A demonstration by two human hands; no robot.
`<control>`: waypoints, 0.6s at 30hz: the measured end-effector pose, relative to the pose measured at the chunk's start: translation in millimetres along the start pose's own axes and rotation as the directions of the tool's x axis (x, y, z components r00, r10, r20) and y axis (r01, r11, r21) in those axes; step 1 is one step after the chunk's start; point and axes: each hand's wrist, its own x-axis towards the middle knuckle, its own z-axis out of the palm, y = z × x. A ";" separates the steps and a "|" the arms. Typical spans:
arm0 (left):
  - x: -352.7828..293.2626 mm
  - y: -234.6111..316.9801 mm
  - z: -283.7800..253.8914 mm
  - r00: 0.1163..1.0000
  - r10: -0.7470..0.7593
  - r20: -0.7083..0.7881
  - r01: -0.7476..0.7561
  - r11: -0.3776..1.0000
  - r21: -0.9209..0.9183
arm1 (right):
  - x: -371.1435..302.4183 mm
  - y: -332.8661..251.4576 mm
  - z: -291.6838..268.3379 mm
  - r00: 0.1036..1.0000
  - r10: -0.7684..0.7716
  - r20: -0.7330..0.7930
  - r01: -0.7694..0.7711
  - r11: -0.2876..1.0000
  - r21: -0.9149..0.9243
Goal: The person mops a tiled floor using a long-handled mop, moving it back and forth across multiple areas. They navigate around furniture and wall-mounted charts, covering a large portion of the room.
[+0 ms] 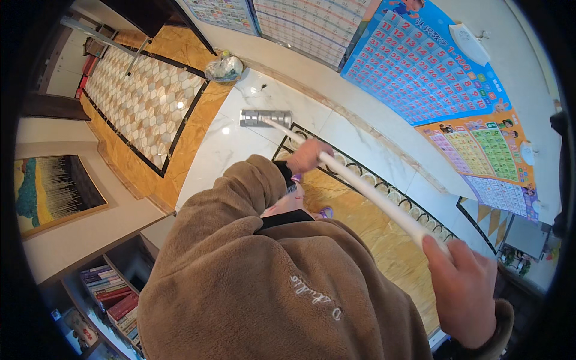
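A broom or mop with a long white pole (pixel 375 195) slants across the view, from the lower right to the floor at upper centre. Its flat, wide grey head (pixel 266 117) lies on the white marble tiles. My left hand (pixel 309 156) is closed around the lower part of the pole, above the head. My right hand (pixel 462 288) grips the pole's upper end at the right, beside my body. A small dark bit (pixel 263 87) lies on the tiles just beyond the head.
A tied plastic bag (pixel 224 67) sits on the floor by the wall. Learning charts (pixel 429 60) hang along the right wall. A bookshelf (pixel 114 294) stands at lower left, below a framed picture (pixel 60 192). Purple slippers (pixel 326 212) show beneath me.
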 end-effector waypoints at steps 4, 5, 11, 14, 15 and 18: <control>15.4 -52.5 -50.8 0.977 0.047 -0.208 -0.013 0.987 0.162 | 46.3 -1.1 14.4 0.986 -0.157 -0.054 0.150 0.981 -0.127; 16.0 -61.8 -60.5 0.974 0.044 -0.221 0.002 0.979 0.206 | 57.0 -2.7 21.5 0.976 -0.199 -0.087 0.187 0.973 -0.133; 18.6 -60.1 -63.3 0.980 -0.060 -0.190 0.100 0.973 0.210 | 57.0 5.7 49.1 0.979 -0.186 -0.079 0.180 0.981 -0.078; 20.2 -17.8 -13.7 0.992 -0.068 -0.105 0.078 0.992 0.096 | 10.2 28.7 25.8 0.985 -0.163 -0.052 0.160 0.986 -0.055; 21.7 -1.7 4.7 0.989 0.070 -0.127 -0.054 0.991 0.125 | -6.2 35.9 13.9 0.990 -0.141 -0.003 0.141 0.989 -0.049; 29.9 37.1 44.9 0.998 0.056 0.030 -0.059 0.995 0.085 | -38.8 35.8 2.9 0.998 0.042 0.035 -0.041 0.998 -0.046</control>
